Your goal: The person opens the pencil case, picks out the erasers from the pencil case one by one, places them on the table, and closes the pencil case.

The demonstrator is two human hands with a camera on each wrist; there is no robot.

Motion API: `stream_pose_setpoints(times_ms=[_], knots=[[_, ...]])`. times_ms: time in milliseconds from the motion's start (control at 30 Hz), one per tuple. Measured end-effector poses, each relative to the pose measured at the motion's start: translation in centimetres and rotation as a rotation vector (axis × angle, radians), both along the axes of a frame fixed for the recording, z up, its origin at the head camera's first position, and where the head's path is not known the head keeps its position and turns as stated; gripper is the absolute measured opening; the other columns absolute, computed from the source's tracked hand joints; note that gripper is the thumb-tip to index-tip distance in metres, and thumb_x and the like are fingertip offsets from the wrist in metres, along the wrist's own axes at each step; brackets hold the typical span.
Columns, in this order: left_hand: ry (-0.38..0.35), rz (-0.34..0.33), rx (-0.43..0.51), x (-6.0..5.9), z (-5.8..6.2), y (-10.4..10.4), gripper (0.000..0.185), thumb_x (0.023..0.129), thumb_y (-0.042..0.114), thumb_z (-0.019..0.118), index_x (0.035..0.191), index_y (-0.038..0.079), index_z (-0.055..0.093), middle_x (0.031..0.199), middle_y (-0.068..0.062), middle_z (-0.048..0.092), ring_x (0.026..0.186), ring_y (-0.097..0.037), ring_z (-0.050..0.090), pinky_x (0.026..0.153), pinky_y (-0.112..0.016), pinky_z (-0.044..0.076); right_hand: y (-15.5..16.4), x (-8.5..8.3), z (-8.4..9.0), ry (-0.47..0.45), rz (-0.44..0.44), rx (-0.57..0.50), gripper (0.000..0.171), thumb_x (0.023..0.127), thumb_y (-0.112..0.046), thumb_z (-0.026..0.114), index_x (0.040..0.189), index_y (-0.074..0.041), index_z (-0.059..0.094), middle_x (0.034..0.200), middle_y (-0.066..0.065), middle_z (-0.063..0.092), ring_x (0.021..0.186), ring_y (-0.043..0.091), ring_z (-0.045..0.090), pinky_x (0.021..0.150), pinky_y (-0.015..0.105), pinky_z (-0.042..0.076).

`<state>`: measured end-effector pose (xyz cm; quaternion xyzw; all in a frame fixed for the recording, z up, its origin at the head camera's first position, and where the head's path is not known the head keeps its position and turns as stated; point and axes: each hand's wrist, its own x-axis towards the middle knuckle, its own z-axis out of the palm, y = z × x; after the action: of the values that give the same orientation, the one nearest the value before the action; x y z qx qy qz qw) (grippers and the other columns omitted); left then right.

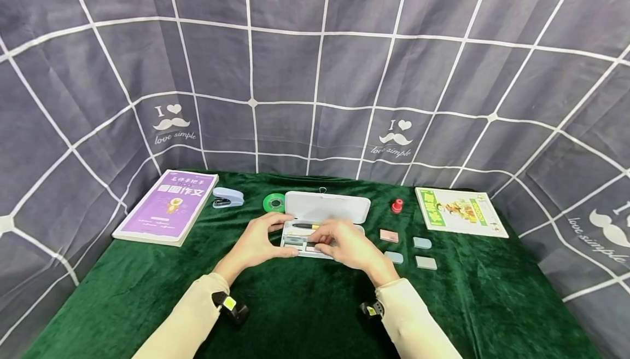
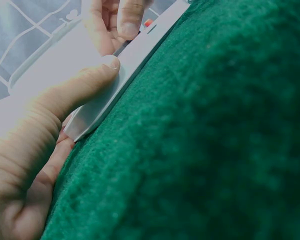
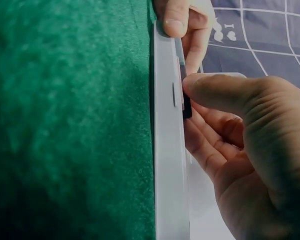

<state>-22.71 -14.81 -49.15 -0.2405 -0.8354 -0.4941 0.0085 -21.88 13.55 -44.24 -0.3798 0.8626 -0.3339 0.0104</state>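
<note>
A white pencil case (image 1: 327, 206) stands with its lid folded back, a yellow-and-black pen (image 1: 306, 226) lying inside. My left hand (image 1: 261, 241) holds the left end of the case, its thumb (image 2: 97, 75) on the front rim and fingers round the back corner. Over the tray, my right hand (image 1: 346, 243) pinches a small dark, slim object (image 3: 186, 102) between thumb and fingers, close above the front rim. What kind of object it is, I cannot tell. Part of the tray is hidden under the right hand.
Behind the case's left end lies a green tape roll (image 1: 274, 202), beside a light blue stapler (image 1: 228, 197). A purple book (image 1: 167, 206) is at far left, another book (image 1: 461, 212) at right. Several erasers (image 1: 389, 236) and a red stamp-like piece (image 1: 396, 206) lie right of the case.
</note>
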Motion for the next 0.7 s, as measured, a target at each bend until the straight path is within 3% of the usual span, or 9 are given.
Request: stream_pose_setpoints(times_ms=[167, 367, 533, 700], knots=[[0.002, 0.001, -0.005, 0.0, 0.0, 0.0, 0.079, 0.081, 0.031, 0.105, 0.147, 0.008, 0.070, 0.148, -0.013, 0.068, 0.135, -0.036, 0.069, 0.116, -0.046, 0.059, -0.2, 0.1, 0.0, 0.038, -0.009, 0.032, 0.021, 0.100, -0.004, 0.083, 0.119, -0.011, 0.087, 0.108, -0.001, 0.077, 0.088, 0.007, 0.066, 0.076, 0.024, 0.061], [-0.006, 0.006, -0.017, -0.1, -0.1, 0.1, 0.079, 0.081, 0.031, 0.104, 0.148, 0.009, 0.070, 0.150, -0.012, 0.067, 0.136, -0.034, 0.069, 0.117, -0.044, 0.058, 0.1, 0.2, 0.3, 0.027, -0.020, -0.021, 0.018, 0.098, -0.001, 0.083, 0.114, -0.010, 0.087, 0.101, -0.001, 0.074, 0.088, 0.010, 0.067, 0.078, 0.029, 0.064], [-0.020, 0.013, -0.027, 0.0, 0.0, 0.1, 0.080, 0.080, 0.032, 0.105, 0.149, 0.011, 0.069, 0.150, -0.010, 0.067, 0.137, -0.032, 0.069, 0.117, -0.043, 0.058, 0.8, 0.4, 1.2, 0.042, -0.044, -0.067, 0.019, 0.098, -0.001, 0.081, 0.112, -0.012, 0.086, 0.101, 0.000, 0.075, 0.089, 0.012, 0.067, 0.080, 0.033, 0.064], [-0.030, 0.020, -0.025, 0.0, 0.0, 0.1, 0.081, 0.079, 0.031, 0.106, 0.149, 0.012, 0.070, 0.150, -0.008, 0.067, 0.137, -0.030, 0.069, 0.117, -0.041, 0.058, 2.2, 0.4, 2.3, 0.113, -0.043, -0.098, 0.020, 0.096, 0.000, 0.080, 0.111, -0.012, 0.086, 0.100, 0.002, 0.076, 0.088, 0.013, 0.067, 0.078, 0.039, 0.064]])
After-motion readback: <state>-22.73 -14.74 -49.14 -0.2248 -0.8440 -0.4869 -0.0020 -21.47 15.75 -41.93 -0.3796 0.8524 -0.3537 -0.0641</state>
